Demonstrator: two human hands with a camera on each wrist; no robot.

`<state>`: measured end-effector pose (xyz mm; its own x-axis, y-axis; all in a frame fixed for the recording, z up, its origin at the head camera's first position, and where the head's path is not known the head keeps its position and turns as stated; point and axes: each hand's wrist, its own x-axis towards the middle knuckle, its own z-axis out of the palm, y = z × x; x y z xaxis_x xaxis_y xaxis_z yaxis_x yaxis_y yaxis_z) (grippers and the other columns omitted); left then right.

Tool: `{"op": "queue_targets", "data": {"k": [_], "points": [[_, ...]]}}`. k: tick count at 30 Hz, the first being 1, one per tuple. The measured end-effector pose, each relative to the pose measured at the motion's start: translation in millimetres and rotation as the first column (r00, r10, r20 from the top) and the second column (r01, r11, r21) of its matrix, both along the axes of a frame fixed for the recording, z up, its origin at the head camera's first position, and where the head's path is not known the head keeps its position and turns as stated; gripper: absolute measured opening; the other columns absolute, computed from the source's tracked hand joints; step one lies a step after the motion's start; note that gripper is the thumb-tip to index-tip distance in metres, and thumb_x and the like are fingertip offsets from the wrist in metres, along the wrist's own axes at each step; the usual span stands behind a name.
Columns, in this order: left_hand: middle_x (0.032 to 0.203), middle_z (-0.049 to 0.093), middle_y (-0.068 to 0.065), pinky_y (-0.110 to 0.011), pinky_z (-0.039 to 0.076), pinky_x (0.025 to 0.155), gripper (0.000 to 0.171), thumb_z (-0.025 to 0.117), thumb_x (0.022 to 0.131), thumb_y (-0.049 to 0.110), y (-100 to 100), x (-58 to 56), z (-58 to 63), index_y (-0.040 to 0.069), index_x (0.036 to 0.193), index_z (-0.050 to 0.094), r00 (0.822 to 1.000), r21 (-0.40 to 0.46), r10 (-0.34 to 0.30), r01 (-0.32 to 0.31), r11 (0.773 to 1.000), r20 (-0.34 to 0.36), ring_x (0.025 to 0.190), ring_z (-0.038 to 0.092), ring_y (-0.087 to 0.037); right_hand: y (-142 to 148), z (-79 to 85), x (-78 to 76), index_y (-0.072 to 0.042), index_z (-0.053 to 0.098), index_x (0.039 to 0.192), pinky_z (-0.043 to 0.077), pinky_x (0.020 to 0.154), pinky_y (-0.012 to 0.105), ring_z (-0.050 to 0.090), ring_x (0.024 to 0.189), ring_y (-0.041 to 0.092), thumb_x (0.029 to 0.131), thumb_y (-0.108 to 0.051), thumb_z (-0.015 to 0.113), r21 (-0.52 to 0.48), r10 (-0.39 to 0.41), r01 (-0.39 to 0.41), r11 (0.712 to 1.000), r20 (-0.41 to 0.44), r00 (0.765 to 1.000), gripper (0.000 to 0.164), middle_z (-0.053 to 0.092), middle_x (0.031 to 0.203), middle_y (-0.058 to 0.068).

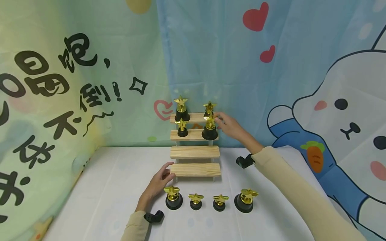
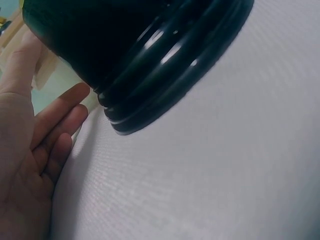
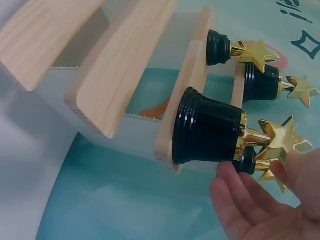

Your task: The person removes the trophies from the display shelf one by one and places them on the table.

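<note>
A wooden four-step display stand (image 1: 195, 152) carries gold star trophies with black bases on its two upper steps. My right hand (image 1: 227, 124) is beside the larger trophy (image 1: 209, 129) at the right of the second step from the top. In the right wrist view its fingertips (image 3: 227, 172) are by the black base and the thumb is near the star; firm contact cannot be told. My left hand (image 1: 159, 180) touches the left end of the lowest step, its fingers loosely extended in the left wrist view. A trophy's black base (image 2: 150, 65) looms close to that wrist.
Below the stand, a large trophy (image 1: 173, 198), two small trophies (image 1: 196, 202) (image 1: 219, 203) and another large trophy (image 1: 245, 201) form a row on the white tablecloth (image 1: 114, 187). A printed cloth backdrop (image 1: 241, 83) hangs right behind the stand.
</note>
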<state>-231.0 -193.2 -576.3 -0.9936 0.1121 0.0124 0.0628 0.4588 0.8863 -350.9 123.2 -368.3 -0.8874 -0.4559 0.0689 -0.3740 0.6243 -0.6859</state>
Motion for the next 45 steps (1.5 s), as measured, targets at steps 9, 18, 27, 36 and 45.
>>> {"op": "queue_targets", "data": {"k": [9,18,27,36,45], "points": [[0.114,0.071,-0.005,-0.04,0.048,0.094,0.059,0.062,0.092,0.044,2,-1.4,2.5,0.027,0.144,0.042,1.0,0.013,-0.008,0.008,1.0,0.002,0.105,0.065,-0.017,0,-3.7,1.4,-0.002,0.031,0.147,0.05,0.087,0.05,0.062,0.106,0.042,0.107,-0.025,0.033,-0.031,-0.009,0.008,0.999,-0.042,0.999,0.046,0.048,0.139,0.026],[0.114,0.07,-0.005,-0.039,0.048,0.092,0.056,0.063,0.093,0.041,4,0.2,0.3,0.028,0.143,0.043,1.0,0.015,0.007,-0.007,1.0,0.005,0.105,0.065,-0.017,-1,-4.1,7.8,0.0,0.033,0.146,0.05,0.087,0.049,0.063,0.102,0.039,0.107,-0.026,0.033,-0.045,-0.022,0.019,0.999,-0.074,0.997,0.046,0.048,0.138,0.026],[0.113,0.071,-0.005,-0.041,0.048,0.091,0.053,0.065,0.093,0.036,2,-0.1,-1.6,0.03,0.142,0.045,1.0,0.031,0.011,-0.011,0.999,-0.009,0.104,0.065,-0.018,-8,8.6,37.0,0.003,0.042,0.136,0.053,0.08,0.045,0.068,0.092,0.036,0.106,-0.021,0.037,-0.047,0.052,-0.06,0.997,-0.164,0.985,0.038,0.058,0.12,0.027],[0.114,0.07,-0.005,-0.037,0.048,0.09,0.057,0.064,0.091,0.044,0,0.3,-1.6,0.03,0.143,0.043,1.0,0.022,0.002,-0.002,1.0,0.013,0.104,0.064,-0.016,-22,14.3,77.4,0.001,0.047,0.132,0.056,0.077,0.035,0.069,0.089,0.025,0.106,-0.021,0.04,-0.078,0.156,-0.172,0.982,-0.181,0.971,0.035,0.06,0.119,0.021],[0.114,0.07,-0.004,-0.039,0.048,0.093,0.056,0.063,0.092,0.042,0,1.6,-0.9,0.03,0.143,0.043,1.0,0.021,0.004,-0.004,1.0,0.003,0.105,0.065,-0.016,-38,17.0,118.4,-0.004,0.049,0.129,0.055,0.079,0.03,0.068,0.091,0.023,0.106,-0.023,0.04,-0.111,0.229,-0.244,0.964,-0.131,0.965,0.031,0.06,0.109,0.012]]}}
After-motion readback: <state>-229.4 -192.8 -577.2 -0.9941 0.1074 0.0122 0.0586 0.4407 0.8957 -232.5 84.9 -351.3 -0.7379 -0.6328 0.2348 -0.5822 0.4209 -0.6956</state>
